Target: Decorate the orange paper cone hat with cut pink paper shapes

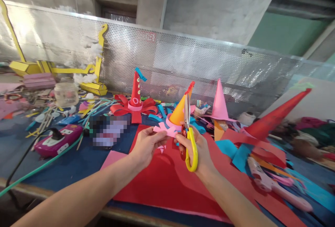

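Note:
Between finger and thumb my left hand (147,145) pinches a small pink paper cutout (164,129) with notched, petal-like edges. My right hand (200,150) is closed around scissors (193,146) with yellow handles, blades pointing up, and its fingertips also touch the cutout's right end. Small pink scraps (161,149) lie below on a red sheet (167,181). Just behind the hands stands an orange paper cone (178,110) with a red tip and blue strips. Left of it is a red cone (135,91) with curled red strips; a pink cone (220,101) rises to the right.
A purple power strip (59,140) with cords sits at left, near a clear jar (66,95) and scattered scraps. At right lie a pink glue gun (277,185) and a long red cone (280,115). A perforated metal panel (183,56) runs behind the table.

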The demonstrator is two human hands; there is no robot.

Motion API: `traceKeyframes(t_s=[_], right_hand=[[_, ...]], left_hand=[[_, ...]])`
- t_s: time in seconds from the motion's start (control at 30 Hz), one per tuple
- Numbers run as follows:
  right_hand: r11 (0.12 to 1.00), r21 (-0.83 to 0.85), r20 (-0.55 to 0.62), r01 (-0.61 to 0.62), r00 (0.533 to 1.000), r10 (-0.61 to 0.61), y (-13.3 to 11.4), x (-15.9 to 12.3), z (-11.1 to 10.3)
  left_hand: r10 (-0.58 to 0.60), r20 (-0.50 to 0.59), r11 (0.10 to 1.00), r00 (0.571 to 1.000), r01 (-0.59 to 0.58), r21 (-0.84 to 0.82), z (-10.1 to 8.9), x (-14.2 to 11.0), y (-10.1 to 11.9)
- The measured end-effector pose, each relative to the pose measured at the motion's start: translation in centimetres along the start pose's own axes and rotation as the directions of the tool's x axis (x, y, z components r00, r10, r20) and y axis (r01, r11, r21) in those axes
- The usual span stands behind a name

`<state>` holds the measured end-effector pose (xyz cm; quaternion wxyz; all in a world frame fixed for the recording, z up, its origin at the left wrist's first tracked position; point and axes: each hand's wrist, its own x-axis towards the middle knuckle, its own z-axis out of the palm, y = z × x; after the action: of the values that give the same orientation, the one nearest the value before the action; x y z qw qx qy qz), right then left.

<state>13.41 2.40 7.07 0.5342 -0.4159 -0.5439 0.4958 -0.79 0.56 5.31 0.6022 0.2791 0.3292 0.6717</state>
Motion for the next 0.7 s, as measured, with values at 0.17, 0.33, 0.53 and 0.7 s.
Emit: traceKeyframes(t_s=[0.17, 0.33, 0.53, 0.7], right_hand=[[0.999, -0.024, 0.055, -0.037, 0.998, 0.038, -0.6, 0.2, -1.4], [0.993, -0.057, 0.166, -0.107, 0.979, 0.115, -1.6, 0.2, -3.9], [0.976, -0.104, 0.229, -0.192, 0.950, 0.211, -3.2, -1.3, -5.4], [0.977, -0.162, 0.107, -0.139, 0.982, 0.157, -3.3, -1.4, -4.0]], left_hand=[[0.004, -0.044, 1.000, 0.999, -0.004, -0.007, -0.2, 0.1, 0.6], [0.004, -0.044, 1.000, 0.999, -0.003, 0.017, -0.2, 0.0, 1.1], [0.005, -0.045, 1.000, 0.999, -0.004, 0.030, -0.1, -0.2, 1.4], [-0.018, -0.041, 1.000, 0.999, 0.018, 0.015, -0.1, -0.2, 1.0]])
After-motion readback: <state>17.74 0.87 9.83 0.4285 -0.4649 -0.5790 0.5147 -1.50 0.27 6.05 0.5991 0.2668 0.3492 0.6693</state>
